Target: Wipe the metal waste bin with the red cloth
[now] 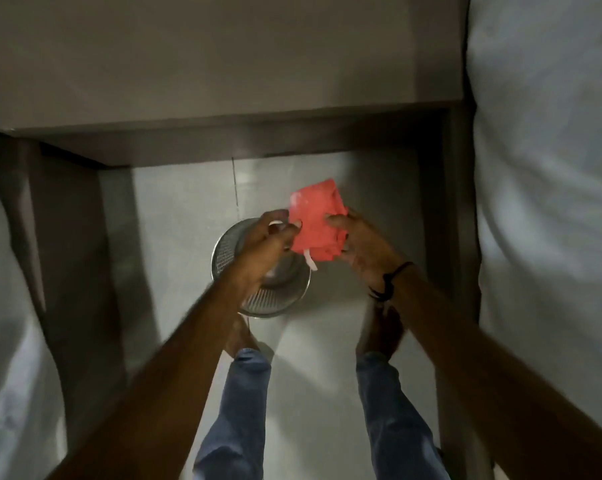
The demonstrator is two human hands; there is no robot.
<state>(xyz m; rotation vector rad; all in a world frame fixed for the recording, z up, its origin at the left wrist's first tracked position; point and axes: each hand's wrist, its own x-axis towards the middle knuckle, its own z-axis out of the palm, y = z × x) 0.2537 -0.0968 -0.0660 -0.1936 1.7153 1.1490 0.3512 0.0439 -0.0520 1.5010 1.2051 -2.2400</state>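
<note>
Fingers (294, 226) of both hands pinch the red cloth (315, 223) above the metal waste bin (230, 247), seemingly empty.

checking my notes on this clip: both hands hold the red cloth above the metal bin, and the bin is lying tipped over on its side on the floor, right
Not quite. The head view shows the metal bin standing upright on the floor, its open mouth facing up, not tipped on its side. The rest holds: the left hand and the right hand both hold the red cloth above it.
</note>
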